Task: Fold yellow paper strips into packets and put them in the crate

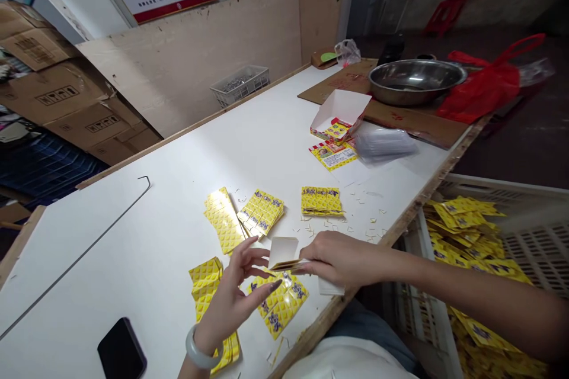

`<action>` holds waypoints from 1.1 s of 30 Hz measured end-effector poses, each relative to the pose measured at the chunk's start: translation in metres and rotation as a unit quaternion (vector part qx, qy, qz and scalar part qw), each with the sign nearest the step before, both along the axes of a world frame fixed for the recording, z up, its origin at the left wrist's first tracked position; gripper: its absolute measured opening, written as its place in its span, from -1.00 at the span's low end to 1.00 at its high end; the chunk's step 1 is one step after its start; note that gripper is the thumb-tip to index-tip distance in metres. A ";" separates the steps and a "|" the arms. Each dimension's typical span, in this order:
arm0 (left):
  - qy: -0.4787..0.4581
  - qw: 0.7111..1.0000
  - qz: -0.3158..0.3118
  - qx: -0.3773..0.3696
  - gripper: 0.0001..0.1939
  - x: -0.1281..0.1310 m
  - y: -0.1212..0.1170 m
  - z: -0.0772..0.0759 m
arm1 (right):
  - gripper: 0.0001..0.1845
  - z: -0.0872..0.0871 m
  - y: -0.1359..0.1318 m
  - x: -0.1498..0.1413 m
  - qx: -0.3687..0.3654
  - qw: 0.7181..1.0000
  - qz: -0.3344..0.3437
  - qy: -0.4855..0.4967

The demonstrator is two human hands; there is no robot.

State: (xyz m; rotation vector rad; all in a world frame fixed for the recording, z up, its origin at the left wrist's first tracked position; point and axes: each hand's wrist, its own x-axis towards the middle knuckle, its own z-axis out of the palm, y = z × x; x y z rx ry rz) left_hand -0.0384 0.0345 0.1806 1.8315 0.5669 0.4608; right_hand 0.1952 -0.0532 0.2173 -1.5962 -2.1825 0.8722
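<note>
White shirt fabric [349, 361] shows at the near wooden edge [315, 333] of a smooth white tabletop [169, 225], where the person's right hand [329, 257] pinches a thin stack of white-backed yellow cards [283, 250]. Beside it the left hand [237, 293] opens, fingers parted; contact cannot be told. Glossy yellow printed sheets [288, 307] lie below the hands; a black rectangular phone [121, 350] rests well in from that edge.

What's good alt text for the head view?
A person's right hand holds a thin piece with a raised white flap above a white table; the left hand is open close beside it. Stacks of yellow printed pieces lie around, with a phone at left.
</note>
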 end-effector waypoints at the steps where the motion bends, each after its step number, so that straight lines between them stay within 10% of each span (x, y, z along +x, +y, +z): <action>1: -0.023 0.999 0.010 0.026 -0.30 -0.001 -0.001 0.000 | -0.62 -0.001 0.000 0.000 0.002 1.000 0.007 0.002; 8: -0.055 0.932 0.046 0.356 -0.61 0.013 -0.003 0.022 | -0.62 0.003 0.002 -0.002 -0.041 0.997 0.012 0.065; 15: -0.085 0.920 -0.066 0.376 -0.73 0.014 0.008 0.025 | -0.58 0.002 0.003 0.003 -0.202 0.961 0.010 0.187; 23: -0.167 0.837 -0.168 0.493 -0.85 0.013 0.005 0.014 | -0.51 0.008 -0.001 0.009 -0.296 0.909 -0.014 0.295; 33: -0.102 0.926 -0.117 0.344 -0.51 0.018 -0.004 0.028 | -0.60 0.030 -0.022 0.003 -0.094 0.994 0.004 0.056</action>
